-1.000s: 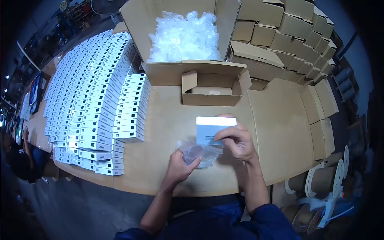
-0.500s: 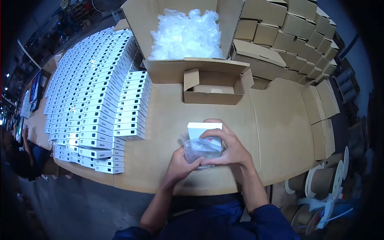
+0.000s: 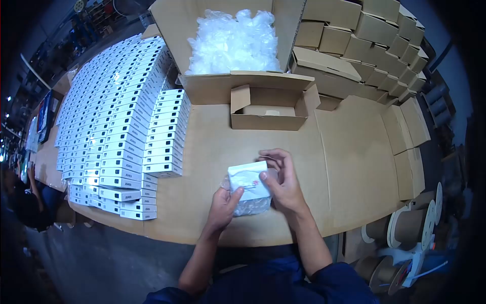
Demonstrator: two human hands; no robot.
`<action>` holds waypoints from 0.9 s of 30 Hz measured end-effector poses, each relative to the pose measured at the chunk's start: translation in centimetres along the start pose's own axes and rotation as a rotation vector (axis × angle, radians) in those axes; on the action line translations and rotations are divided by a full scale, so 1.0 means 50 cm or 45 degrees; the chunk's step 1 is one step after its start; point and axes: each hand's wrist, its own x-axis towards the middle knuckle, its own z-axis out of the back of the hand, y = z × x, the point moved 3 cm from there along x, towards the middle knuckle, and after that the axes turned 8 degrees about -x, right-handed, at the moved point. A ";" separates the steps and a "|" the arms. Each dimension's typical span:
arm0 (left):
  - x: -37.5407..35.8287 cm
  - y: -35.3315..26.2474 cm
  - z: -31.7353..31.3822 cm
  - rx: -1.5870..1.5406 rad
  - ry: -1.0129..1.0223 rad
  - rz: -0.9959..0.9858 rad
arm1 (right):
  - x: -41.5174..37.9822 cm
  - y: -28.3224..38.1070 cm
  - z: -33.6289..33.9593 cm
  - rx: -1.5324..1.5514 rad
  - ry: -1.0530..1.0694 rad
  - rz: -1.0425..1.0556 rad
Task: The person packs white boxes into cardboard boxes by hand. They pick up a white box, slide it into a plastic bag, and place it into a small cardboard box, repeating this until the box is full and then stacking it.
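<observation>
A small white box point(image 3: 247, 177) with a small red mark is partly inside a clear bubble-wrap bag point(image 3: 252, 206) above the table. My left hand point(image 3: 223, 206) is closed on the lower left of box and bag, thumb lying across the front. My right hand point(image 3: 287, 185) has its thumb on the box's right side. Its fingers curl behind and above the right edge, and what their tips touch is partly hidden. Farther back, an open cardboard box point(image 3: 268, 122) stands with its flaps up.
Tall stacks of white boxes point(image 3: 119, 126) fill the left side. A large carton point(image 3: 177, 35) of clear bubble-wrap bags point(image 3: 233, 43) is at the back. Brown cartons point(image 3: 377, 33) are piled at the back right. Reels point(image 3: 407, 228) stand below right; another person point(image 3: 25, 197) is far left.
The white box has tilted so its marked front shows more, with the bag lower around it. My right hand has shifted from wrapping over the box to its right edge.
</observation>
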 end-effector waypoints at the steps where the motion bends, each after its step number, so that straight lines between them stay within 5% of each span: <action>1: 0.002 0.000 0.003 -0.007 0.005 -0.028 | -0.001 0.003 0.007 0.022 -0.083 0.010; 6: 0.009 -0.022 0.025 0.172 0.089 -0.184 | -0.040 -0.027 0.011 0.347 -0.002 -0.262; 9: 0.016 -0.019 0.029 -0.318 0.150 -0.160 | -0.050 -0.043 0.008 0.375 -0.120 -0.341; 18: 0.013 -0.066 -0.009 0.187 -0.026 -0.524 | -0.056 -0.026 0.001 0.202 -0.138 -0.076; 23: 0.013 -0.042 -0.036 0.102 -0.022 -0.644 | -0.055 -0.002 -0.028 0.086 -0.109 0.217; 27: 0.030 -0.035 -0.038 -0.061 0.016 -0.587 | -0.064 -0.012 -0.043 0.074 -0.440 0.101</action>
